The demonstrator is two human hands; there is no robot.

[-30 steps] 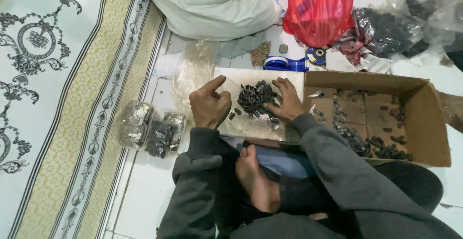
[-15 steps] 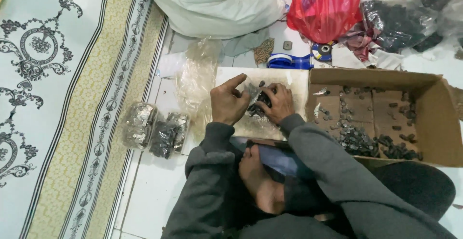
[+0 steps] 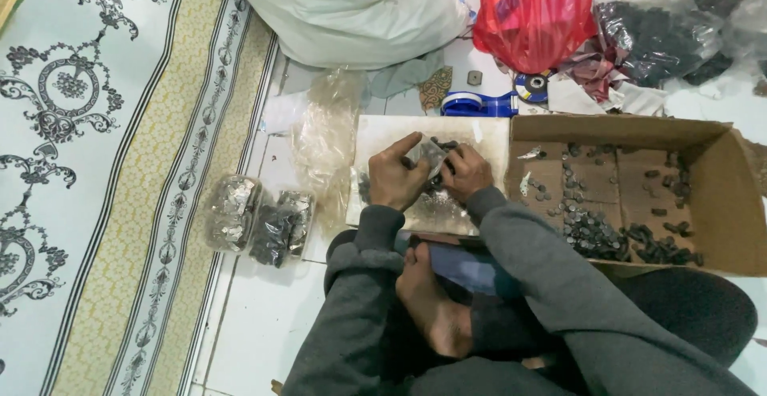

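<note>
Seated on the floor, a person's left hand [image 3: 394, 179] and right hand [image 3: 466, 172] pinch a small clear bag [image 3: 428, 155] over dark parts [image 3: 440, 145]; a loosened grip could scatter them across the board [image 3: 383, 128].

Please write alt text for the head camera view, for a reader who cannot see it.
Both hands, left hand and right hand, hold a small clear plastic bag over a pale board with small dark parts. A cardboard box of similar parts lies to the right; filled bags lie left.

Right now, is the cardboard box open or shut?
Open. The cardboard box has its top flaps folded out, and small dark parts lie scattered across its bare floor, partly filling it.
</note>
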